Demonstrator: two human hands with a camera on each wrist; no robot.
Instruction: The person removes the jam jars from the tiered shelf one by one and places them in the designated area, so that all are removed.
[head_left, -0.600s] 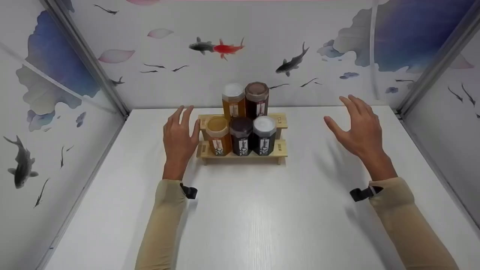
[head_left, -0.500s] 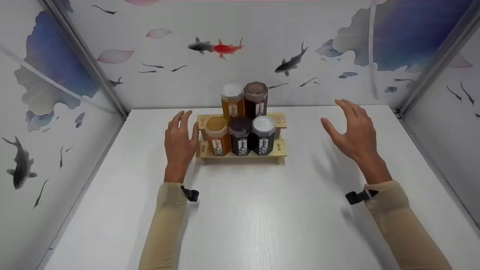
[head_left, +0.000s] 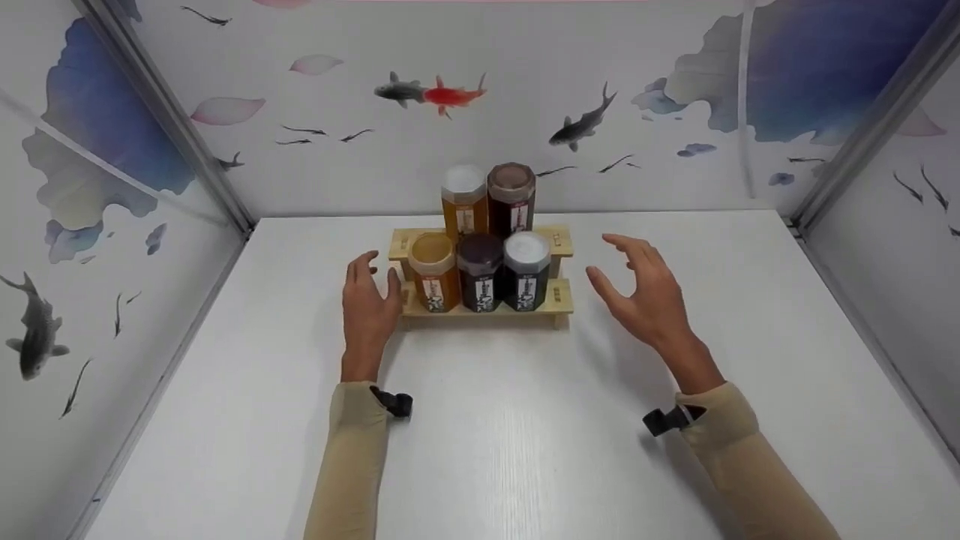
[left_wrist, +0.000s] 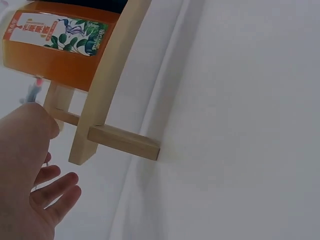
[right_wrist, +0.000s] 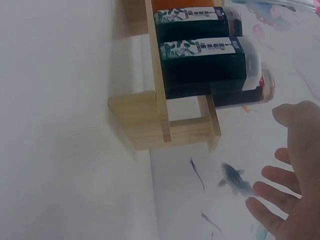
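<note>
A two-step wooden rack (head_left: 559,296) bears several jars. On the lower step stand an amber jar (head_left: 437,289), a dark jar with a dark lid (head_left: 480,281) and a dark jar with a white lid (head_left: 526,281). Behind them, higher up, are a white-lidded amber jar (head_left: 463,214) and a brown-lidded dark red jar (head_left: 512,206). My left hand (head_left: 369,311) is at the rack's left end, thumb close to the step; whether it touches, I cannot tell. My right hand (head_left: 646,300) hovers right of the rack, apart from it, thumb and fingers spread. Neither holds anything.
The rack stands toward the back of a white table (head_left: 480,450). A printed back wall (head_left: 337,172) rises close behind it, and side walls with metal corner posts (head_left: 180,127) flank the table. Each wrist wears a small black camera (head_left: 664,421).
My right hand has come a good way left, closer to the rack, and a little nearer me. The left hand has shifted slightly right and nearer me. Rack and jars have stayed put.
</note>
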